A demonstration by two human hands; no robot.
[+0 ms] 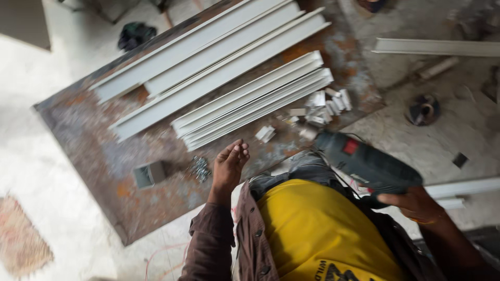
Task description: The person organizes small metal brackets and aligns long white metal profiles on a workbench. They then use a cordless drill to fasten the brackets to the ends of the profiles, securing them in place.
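My right hand (pixel 411 204) grips the handle of a dark green power drill (pixel 367 162) with a red patch, held over my lap and pointing toward the board. Over the near edge of a rusty brown board (pixel 88 130), my left hand (pixel 229 165) hangs with fingers curled together, holding nothing that I can see. It is close to a small heap of metal screws (pixel 199 168) and a small open grey box (pixel 149 173). Long white channel strips (pixel 219 57) and a stack of thinner white strips (pixel 250 104) lie across the board.
Short white cut-off pieces (pixel 328 104) lie scattered at the stack's right end. Another white strip (pixel 437 47) lies on the concrete floor at upper right, and one more (pixel 463 186) by my right arm. A dark round object (pixel 423 109) sits on the floor.
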